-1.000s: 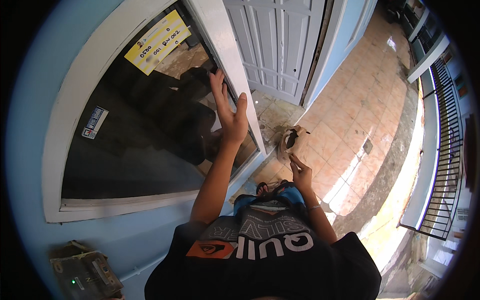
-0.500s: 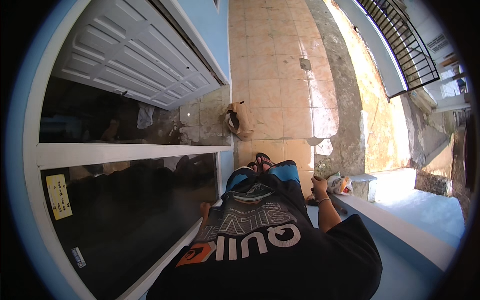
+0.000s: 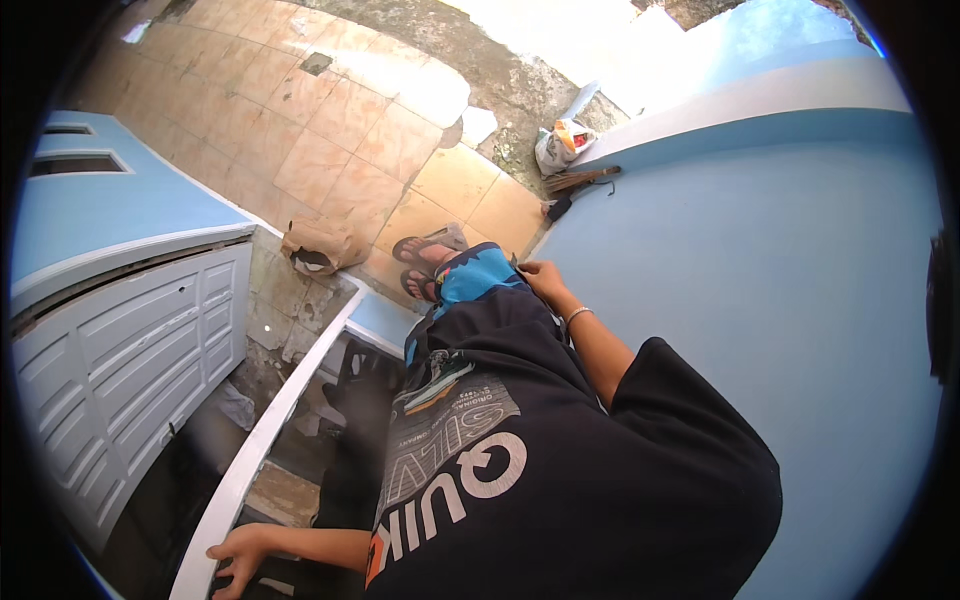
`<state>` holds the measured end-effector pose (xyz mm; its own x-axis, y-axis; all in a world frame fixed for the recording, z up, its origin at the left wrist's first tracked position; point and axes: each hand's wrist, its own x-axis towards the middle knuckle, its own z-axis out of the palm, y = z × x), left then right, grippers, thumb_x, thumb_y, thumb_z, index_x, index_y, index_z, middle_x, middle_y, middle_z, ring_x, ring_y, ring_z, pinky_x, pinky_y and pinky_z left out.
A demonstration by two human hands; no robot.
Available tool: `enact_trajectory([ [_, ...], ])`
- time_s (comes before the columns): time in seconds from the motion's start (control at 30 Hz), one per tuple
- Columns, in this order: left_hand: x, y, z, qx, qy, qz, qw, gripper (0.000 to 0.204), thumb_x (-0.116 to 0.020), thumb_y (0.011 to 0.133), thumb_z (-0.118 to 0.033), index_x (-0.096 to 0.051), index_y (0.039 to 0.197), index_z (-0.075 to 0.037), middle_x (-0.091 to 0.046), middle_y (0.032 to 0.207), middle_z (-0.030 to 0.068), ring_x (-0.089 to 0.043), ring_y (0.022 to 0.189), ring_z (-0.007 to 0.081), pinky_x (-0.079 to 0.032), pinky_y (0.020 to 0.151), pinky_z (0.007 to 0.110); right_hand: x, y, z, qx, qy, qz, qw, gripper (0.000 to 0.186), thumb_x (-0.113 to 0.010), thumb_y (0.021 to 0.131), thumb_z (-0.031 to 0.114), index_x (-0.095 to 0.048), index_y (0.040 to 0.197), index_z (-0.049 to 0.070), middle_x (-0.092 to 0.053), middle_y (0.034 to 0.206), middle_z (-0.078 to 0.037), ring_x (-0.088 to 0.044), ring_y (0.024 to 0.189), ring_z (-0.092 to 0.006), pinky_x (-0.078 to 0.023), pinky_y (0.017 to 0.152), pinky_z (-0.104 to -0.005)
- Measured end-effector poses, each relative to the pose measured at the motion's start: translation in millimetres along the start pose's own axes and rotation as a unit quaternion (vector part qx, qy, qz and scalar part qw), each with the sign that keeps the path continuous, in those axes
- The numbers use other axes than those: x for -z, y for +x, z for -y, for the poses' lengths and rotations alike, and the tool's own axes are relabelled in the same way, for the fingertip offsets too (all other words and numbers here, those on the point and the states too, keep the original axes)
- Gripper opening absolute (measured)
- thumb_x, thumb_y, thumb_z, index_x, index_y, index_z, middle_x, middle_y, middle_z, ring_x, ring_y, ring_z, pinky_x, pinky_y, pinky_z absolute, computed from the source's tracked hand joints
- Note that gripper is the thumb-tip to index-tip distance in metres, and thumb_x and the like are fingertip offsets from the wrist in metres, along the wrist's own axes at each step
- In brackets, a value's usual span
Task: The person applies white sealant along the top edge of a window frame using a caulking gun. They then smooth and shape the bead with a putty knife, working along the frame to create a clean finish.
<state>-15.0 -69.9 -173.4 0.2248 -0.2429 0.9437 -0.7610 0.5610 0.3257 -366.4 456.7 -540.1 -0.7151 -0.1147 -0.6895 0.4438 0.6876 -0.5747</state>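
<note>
My left hand (image 3: 238, 558) is at the lower left, fingers apart, against the white window frame (image 3: 262, 445). Beside that frame is dark, reflective glass (image 3: 345, 450). My right hand (image 3: 540, 278) is next to the blue-and-black shorts (image 3: 478, 275), by the hem of the black T-shirt (image 3: 580, 480). Its fingers are curled together, with a small dark bit at their tips that I cannot make out. A thin bracelet (image 3: 578, 314) circles the right wrist.
A brown paper bag (image 3: 340, 243) stands on the tiled floor (image 3: 335, 130) near my sandalled feet (image 3: 425, 262). A white plastic bag (image 3: 556, 150) and a brush-like bundle (image 3: 580, 180) lie by the light blue wall (image 3: 740, 300). A grey panelled door (image 3: 140, 370) is at left.
The view has turned to the right, bringing the blue wall in. My left hand, mostly hidden before, now shows at the window frame. My right hand has come in beside the shorts.
</note>
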Motion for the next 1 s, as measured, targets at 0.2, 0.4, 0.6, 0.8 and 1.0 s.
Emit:
enact_trajectory([
  [0.2,-5.8,-49.3,13.1,-0.012,0.058,0.039,0.997,0.089,-0.071,0.081,-0.016,-0.029,0.156,0.006,-0.032,0.161,0.0279,-0.039,0.147,0.0432,-0.037,0.119,0.062,26.2,-39.9,-8.7,-0.125,0.123,-0.043,0.984,0.038,-0.071,0.098,0.017,-0.073,0.132,0.0,-0.08,0.115,-0.015,-0.067,0.058,-0.0171,-0.05,0.049,-0.0308],
  [0.4,-3.7,-62.1,10.7,-0.055,0.107,0.053,0.991,0.089,-0.071,0.082,-0.015,-0.026,0.157,0.006,-0.032,0.163,0.0268,-0.04,0.146,0.0429,-0.038,0.119,0.06,26.1,-46.4,-30.6,-0.207,0.158,-0.045,0.964,0.04,-0.074,0.096,0.019,-0.073,0.131,-0.001,-0.079,0.104,-0.013,-0.065,0.054,-0.0179,-0.048,0.046,-0.0319],
  [0.6,-10.4,-48.0,11.3,-0.083,0.126,0.057,0.987,0.09,-0.071,0.083,-0.014,-0.024,0.158,0.005,-0.032,0.164,0.0258,-0.041,0.146,0.0426,-0.038,0.119,0.058,32.9,-17.1,-41.0,-0.153,0.211,-0.055,0.964,0.044,-0.074,0.097,0.02,-0.07,0.136,0.0,-0.078,0.118,-0.015,-0.063,0.057,-0.0172,-0.052,0.053,-0.0358],
  [0.8,-5.3,-44.3,14.8,-0.046,0.131,0.055,0.989,0.089,-0.069,0.083,-0.013,-0.023,0.158,0.005,-0.036,0.161,0.0282,-0.044,0.142,0.044,-0.04,0.117,0.057,63.1,7.1,-26.8,-0.158,0.219,-0.07,0.96,0.042,-0.074,0.096,0.019,-0.071,0.134,0.0,-0.079,0.108,-0.014,-0.062,0.052,-0.0147,-0.048,0.047,-0.0306],
  [1.0,5.1,-118.9,14.7,0.225,0.079,0.073,0.968,0.088,-0.067,0.084,-0.012,-0.022,0.157,0.006,-0.04,0.157,0.0312,-0.048,0.139,0.0458,-0.041,0.114,0.055,68.2,12.5,-23.5,-0.183,0.174,-0.018,0.967,0.047,-0.071,0.099,0.019,-0.066,0.142,0.001,-0.076,0.118,-0.014,-0.061,0.06,-0.0166,-0.048,0.052,-0.0332],
])
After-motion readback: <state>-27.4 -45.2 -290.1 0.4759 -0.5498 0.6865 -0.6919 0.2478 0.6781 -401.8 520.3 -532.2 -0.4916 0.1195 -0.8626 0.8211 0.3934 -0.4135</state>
